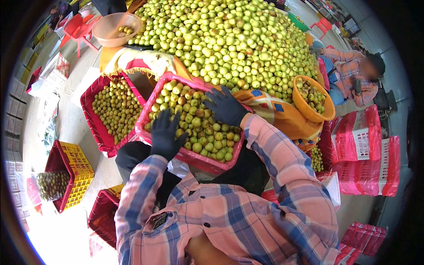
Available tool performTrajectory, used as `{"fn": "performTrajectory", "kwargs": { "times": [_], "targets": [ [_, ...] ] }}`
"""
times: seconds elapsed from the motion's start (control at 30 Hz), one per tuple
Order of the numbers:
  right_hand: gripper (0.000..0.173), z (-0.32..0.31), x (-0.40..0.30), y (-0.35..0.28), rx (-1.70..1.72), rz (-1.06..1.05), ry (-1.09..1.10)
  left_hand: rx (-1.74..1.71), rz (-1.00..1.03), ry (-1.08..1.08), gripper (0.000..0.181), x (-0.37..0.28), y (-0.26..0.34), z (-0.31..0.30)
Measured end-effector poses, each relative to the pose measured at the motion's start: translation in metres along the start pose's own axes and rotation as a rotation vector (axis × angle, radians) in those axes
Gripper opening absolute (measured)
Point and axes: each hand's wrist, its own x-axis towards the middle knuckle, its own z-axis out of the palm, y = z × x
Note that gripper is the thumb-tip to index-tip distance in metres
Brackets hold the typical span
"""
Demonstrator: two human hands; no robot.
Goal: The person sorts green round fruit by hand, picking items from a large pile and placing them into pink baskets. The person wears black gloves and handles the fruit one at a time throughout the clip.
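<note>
My left hand [166, 136], in a dark glove, lies at the near left side of a pink-lined crate [207, 165], its spread fingers over the fruit. My right hand [228, 108], gloved alike, reaches across the crate's far right side with fingers apart, touching the fruit. Neither hand grips anything that I can see. Small round green fruits [198, 122], some blushed brown and looking like jujubes, fill this crate close to its rim. Just beyond it rises a large heap of similar green fruits [228, 43].
Left of my crate stands a red-lined crate [116, 109] of smaller fruits. A pale basin [112, 36] and an orange basket [314, 112] flank the heap. Yellow crates [78, 175] stand lower left, pink-wrapped crates [361, 149] at right. A person [354, 74] sits at right.
</note>
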Motion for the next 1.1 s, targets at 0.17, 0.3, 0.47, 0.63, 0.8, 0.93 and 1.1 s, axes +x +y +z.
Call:
{"fn": "performTrajectory", "kwargs": {
  "times": [0.17, 0.3, 0.47, 0.63, 0.8, 0.93, 1.1],
  "targets": [
    [0.056, 0.036, 0.007, 0.027, -0.016, -0.027, 0.036, 0.076, 0.091, -0.245, 0.075, 0.049, 0.006, 0.066],
    [0.047, 0.035, 0.0, 0.069, 0.013, -0.021, 0.055, 0.102, 0.161, -0.298, 0.075, 0.06, 0.017, 0.066],
    [0.043, 0.041, 0.002, 0.088, -0.109, -0.06, 0.04, 0.088, 0.259, -0.253, 0.075, 0.086, 0.028, 0.069],
    [0.037, 0.043, 0.003, 0.087, -0.113, -0.048, 0.117, 0.043, 0.311, -0.265, 0.075, 0.108, 0.032, 0.08],
    [0.044, 0.045, -0.002, 0.091, -0.021, 0.008, 0.142, 0.067, 0.31, -0.271, 0.067, 0.125, 0.024, 0.09],
    [0.044, 0.041, -0.004, 0.087, 0.009, 0.001, 0.07, -0.014, 0.256, -0.205, 0.056, 0.131, 0.015, 0.087],
    [0.039, 0.025, -0.021, 0.077, 0.125, 0.087, 0.095, -0.089, 0.282, -0.187, 0.025, 0.15, 0.013, 0.052]
  ]
}}
